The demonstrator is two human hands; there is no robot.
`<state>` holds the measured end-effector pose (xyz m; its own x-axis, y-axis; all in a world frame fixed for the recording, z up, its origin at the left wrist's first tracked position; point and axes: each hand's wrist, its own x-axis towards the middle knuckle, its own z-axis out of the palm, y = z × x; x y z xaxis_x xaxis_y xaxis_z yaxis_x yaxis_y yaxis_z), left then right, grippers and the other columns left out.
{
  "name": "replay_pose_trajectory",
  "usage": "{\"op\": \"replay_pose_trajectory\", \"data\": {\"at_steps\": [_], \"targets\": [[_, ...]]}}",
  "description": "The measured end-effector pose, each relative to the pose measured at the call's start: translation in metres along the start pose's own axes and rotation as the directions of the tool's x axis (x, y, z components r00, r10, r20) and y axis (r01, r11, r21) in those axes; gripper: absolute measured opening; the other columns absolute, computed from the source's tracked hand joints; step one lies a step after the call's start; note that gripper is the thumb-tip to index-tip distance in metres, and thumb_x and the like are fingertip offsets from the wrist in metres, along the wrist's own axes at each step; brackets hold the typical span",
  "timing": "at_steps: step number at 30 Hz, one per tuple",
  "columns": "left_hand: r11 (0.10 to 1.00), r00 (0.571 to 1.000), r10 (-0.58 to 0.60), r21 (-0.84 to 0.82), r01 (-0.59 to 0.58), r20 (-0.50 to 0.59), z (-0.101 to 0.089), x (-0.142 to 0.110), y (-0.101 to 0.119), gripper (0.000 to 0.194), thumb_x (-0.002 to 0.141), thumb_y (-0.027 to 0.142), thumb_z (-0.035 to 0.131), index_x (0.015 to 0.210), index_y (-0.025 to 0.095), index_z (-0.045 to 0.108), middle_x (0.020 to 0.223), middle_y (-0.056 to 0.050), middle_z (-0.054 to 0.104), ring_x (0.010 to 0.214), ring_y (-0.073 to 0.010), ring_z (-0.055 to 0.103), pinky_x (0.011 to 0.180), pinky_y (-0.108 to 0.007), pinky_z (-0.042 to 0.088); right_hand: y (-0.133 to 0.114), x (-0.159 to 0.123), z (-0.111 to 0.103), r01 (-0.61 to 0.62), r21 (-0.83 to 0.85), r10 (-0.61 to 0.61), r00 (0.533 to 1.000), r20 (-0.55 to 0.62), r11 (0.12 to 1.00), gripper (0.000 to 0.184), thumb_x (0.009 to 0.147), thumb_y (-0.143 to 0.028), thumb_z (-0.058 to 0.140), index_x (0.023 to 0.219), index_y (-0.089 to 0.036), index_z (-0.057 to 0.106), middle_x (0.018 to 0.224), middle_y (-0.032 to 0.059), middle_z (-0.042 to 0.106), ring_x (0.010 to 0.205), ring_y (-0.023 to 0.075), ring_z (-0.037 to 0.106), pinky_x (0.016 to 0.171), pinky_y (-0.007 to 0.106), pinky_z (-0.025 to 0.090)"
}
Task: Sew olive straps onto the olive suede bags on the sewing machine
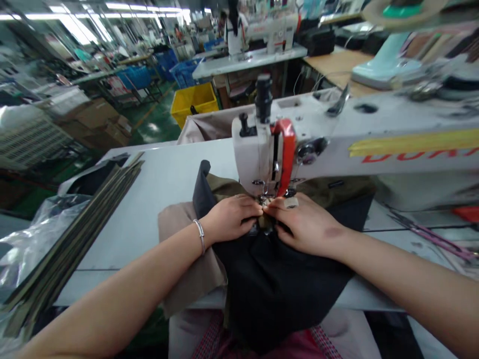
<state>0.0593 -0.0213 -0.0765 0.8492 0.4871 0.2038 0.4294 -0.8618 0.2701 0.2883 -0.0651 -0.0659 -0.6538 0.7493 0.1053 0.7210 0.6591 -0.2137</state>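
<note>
Dark fabric [277, 284] with olive and beige parts lies bunched on the sewing machine's bed and hangs over the front edge. Close to the needle, my left hand [232, 217] is closed, fingertips pinching the cloth from the left. From the right, my right hand [307, 224] pinches the same cloth, its fingertips almost meeting the left ones. The white sewing machine head [249, 154] with a red guard [287, 154] stands directly above the fingertips. The presser foot area is partly hidden by my fingers.
Long olive strips [93, 217] lie stacked at the table's left, beside clear plastic [45, 224]. Pink-handled scissors [434, 234] rest at the right. Behind the machine stand a yellow bin [196, 99] and another sewing table [247, 61].
</note>
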Motion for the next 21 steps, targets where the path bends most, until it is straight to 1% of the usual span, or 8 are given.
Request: {"op": "replay_pose_trajectory", "data": {"at_steps": [2,4,8,10,12,14,19,21], "targets": [[0.999,0.997,0.011,-0.037,-0.008,0.075,-0.007,-0.004,-0.001,0.037,0.085,0.016,0.054,0.122,0.021,0.059,0.123,-0.006,0.064,0.118,-0.0194,0.057,0.107,-0.037,0.044,-0.008,0.001,-0.003,-0.01,-0.03,0.01,1.0,-0.001,1.0,0.037,0.083,-0.027,0.053,0.117,-0.015,0.06,0.117,0.0113,0.063,0.111,0.0284,0.054,0.1,0.045,0.036],[0.999,0.997,-0.008,-0.039,0.011,0.082,-0.008,-0.009,-0.003,0.037,0.088,0.019,0.053,0.124,0.021,0.057,0.127,-0.007,0.062,0.121,-0.0207,0.055,0.109,-0.039,0.042,-0.015,0.002,-0.003,-0.016,-0.084,0.015,1.0,-0.012,0.996,0.038,0.082,-0.033,0.056,0.113,-0.014,0.063,0.116,0.0136,0.063,0.112,0.0299,0.054,0.103,0.048,0.034],[0.999,0.999,-0.023,-0.031,0.022,-0.04,0.002,-0.012,-0.014,0.025,0.093,0.023,0.043,0.109,0.024,0.062,0.113,-0.006,0.067,0.109,-0.021,0.061,0.101,-0.037,0.048,-0.026,0.013,0.009,-0.039,-0.207,0.033,0.999,-0.03,0.978,0.049,0.081,-0.045,0.059,0.115,-0.01,0.065,0.11,0.0175,0.065,0.11,0.0343,0.055,0.104,0.056,0.031],[0.998,0.995,-0.058,-0.037,0.055,-0.084,0.006,-0.01,-0.019,0.025,0.092,0.023,0.041,0.109,0.025,0.06,0.107,-0.007,0.068,0.103,-0.0219,0.062,0.096,-0.037,0.051,-0.031,0.022,0.019,-0.092,-0.252,0.083,0.996,-0.043,0.963,0.04,0.082,-0.039,0.059,0.11,-0.012,0.068,0.106,0.0166,0.067,0.106,0.0333,0.057,0.101,0.055,0.036],[0.996,0.992,-0.082,-0.041,0.078,-0.101,0.007,-0.006,-0.02,0.024,0.091,0.024,0.041,0.106,0.024,0.06,0.103,-0.007,0.067,0.101,-0.0228,0.062,0.092,-0.038,0.052,-0.037,0.031,0.028,-0.141,-0.289,0.128,0.99,-0.065,0.947,0.025,0.083,-0.021,0.054,0.099,-0.015,0.072,0.099,0.014,0.069,0.1,0.0306,0.06,0.094,0.051,0.043],[0.996,0.991,-0.081,-0.046,0.077,-0.109,0.007,-0.004,-0.02,0.021,0.088,0.024,0.042,0.099,0.024,0.06,0.099,-0.007,0.067,0.098,-0.0235,0.062,0.09,-0.038,0.052,-0.042,0.037,0.035,-0.177,-0.314,0.155,0.983,-0.095,0.933,0.027,0.082,-0.011,0.049,0.095,-0.016,0.073,0.095,0.0136,0.07,0.095,0.0301,0.061,0.087,0.049,0.047],[0.997,0.983,-0.057,-0.07,0.045,-0.172,0.009,-0.004,-0.022,0.022,0.081,0.022,0.043,0.093,0.025,0.061,0.09,-0.006,0.067,0.089,-0.0234,0.064,0.081,-0.037,0.055,-0.044,0.042,0.042,-0.2,-0.311,0.151,0.973,-0.174,0.929,0.028,0.086,-0.011,0.047,0.098,-0.014,0.072,0.097,0.0134,0.07,0.095,0.0292,0.062,0.078,0.043,0.052],[0.993,0.972,-0.115,-0.042,0.109,-0.205,0.01,-0.005,-0.024,0.026,0.082,0.019,0.039,0.091,0.025,0.063,0.088,-0.007,0.067,0.087,-0.0233,0.064,0.08,-0.037,0.055,-0.041,0.042,0.044,-0.185,-0.312,0.13,0.973,-0.188,0.932,0.026,0.085,-0.01,0.049,0.095,-0.014,0.072,0.094,0.0122,0.071,0.091,0.028,0.064,0.07,0.04,0.053]]}}
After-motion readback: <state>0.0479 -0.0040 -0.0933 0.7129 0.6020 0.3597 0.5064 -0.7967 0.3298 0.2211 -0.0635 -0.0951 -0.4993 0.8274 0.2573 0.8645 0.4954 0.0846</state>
